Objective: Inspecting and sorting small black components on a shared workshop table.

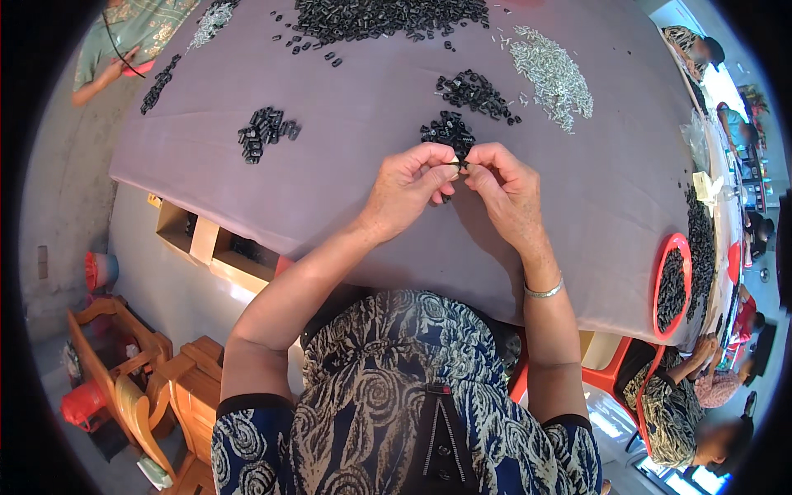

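Note:
In front of me, above the table, my left hand (406,188) and my right hand (510,194) meet with fingertips pinched. Between them is a small black part (462,164), mostly covered by the fingers. Whether a smaller piece is also in the right fingertips is too small to tell. Just beyond the fingers lies a little heap of black parts (448,126), with another black heap (477,93) behind it. To the right of these spreads a pile of small silver metal pieces (553,76). A separate cluster of black parts (264,134) lies to the left.
A large black pile (388,18) covers the table's far side. At the right edge stands a red-rimmed basket (660,312) of black parts. Cardboard boxes (235,262) sit below the table's left edge, near wooden chairs (194,388). Other people sit around the table.

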Demonstrator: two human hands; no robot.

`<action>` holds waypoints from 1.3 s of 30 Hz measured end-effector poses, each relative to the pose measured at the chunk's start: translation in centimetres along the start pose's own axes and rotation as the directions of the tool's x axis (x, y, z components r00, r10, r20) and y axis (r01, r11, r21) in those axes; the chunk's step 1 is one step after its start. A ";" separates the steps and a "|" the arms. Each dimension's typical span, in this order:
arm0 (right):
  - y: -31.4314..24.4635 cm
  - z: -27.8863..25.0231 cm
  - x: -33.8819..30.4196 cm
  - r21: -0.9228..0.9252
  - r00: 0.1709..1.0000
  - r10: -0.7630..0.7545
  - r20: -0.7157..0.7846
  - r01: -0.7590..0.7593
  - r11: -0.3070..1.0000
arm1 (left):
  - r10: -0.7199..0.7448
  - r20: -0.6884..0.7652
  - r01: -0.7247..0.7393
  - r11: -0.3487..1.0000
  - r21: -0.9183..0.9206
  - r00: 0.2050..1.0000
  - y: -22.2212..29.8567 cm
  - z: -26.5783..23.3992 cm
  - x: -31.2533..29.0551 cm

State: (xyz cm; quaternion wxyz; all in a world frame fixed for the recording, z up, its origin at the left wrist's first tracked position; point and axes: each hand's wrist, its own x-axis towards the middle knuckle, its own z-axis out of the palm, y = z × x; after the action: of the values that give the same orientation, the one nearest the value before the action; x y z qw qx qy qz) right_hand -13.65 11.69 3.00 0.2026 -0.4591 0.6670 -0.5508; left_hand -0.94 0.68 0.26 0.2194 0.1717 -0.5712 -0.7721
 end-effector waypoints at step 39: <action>0.4 -0.7 0.4 0.071 0.996 -0.041 0.079 0.035 0.997 | -0.076 0.113 0.075 0.997 0.011 0.991 0.2 -0.1 -0.1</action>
State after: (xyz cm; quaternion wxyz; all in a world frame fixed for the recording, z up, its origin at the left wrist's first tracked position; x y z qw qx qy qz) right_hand -14.52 11.73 2.89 0.2346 -0.4860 0.6299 -0.5585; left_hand -0.72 0.59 0.40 0.1566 0.1498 -0.5783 -0.7865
